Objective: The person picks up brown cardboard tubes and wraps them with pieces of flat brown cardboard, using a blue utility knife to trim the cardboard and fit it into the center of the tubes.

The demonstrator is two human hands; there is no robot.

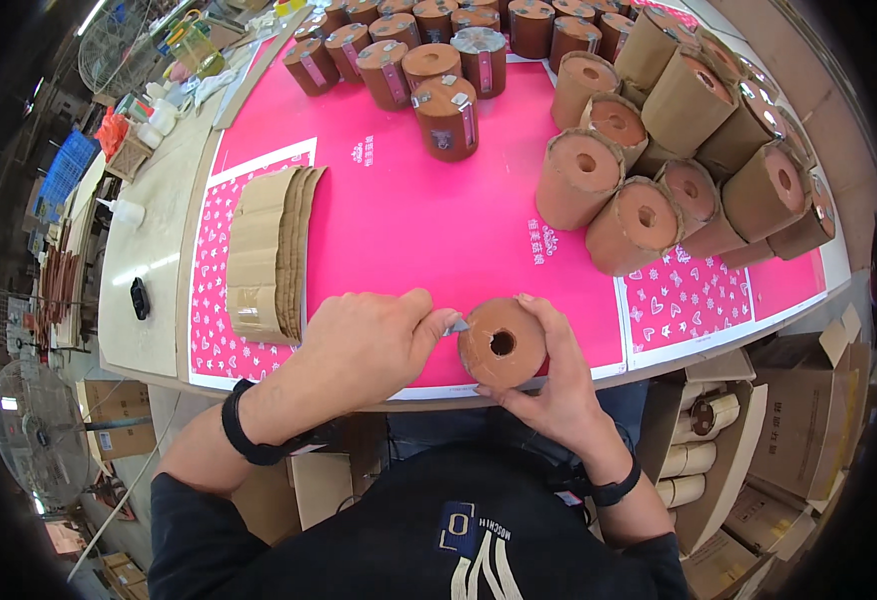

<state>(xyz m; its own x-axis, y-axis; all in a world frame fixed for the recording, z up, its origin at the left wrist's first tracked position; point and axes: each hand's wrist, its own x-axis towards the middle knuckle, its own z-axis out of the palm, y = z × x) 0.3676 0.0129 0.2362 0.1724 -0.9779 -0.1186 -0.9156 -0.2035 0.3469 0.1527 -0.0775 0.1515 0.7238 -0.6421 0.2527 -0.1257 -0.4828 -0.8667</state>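
My right hand [562,385] is wrapped round a brown cylinder [480,354] with a hole in its round end, which faces up toward me near the table's front edge. My left hand [374,338] is closed, its thumb pressed on a small grey blade [458,326]. The blade's tip reaches the upper left rim of the cylinder; the rest of the tool is hidden in the fist. Left of the fist lies a stack of cut corrugated cardboard sheets [267,255].
Brown cylinders wrapped in cardboard [581,180] are piled on the right. Further brown cylinders with pink strips [446,118] stand at the back. Pink printed sheeting [399,230] covers the table. A black object [140,298] and a white squeeze bottle [127,211] sit left; an open carton [704,470] stands below right.
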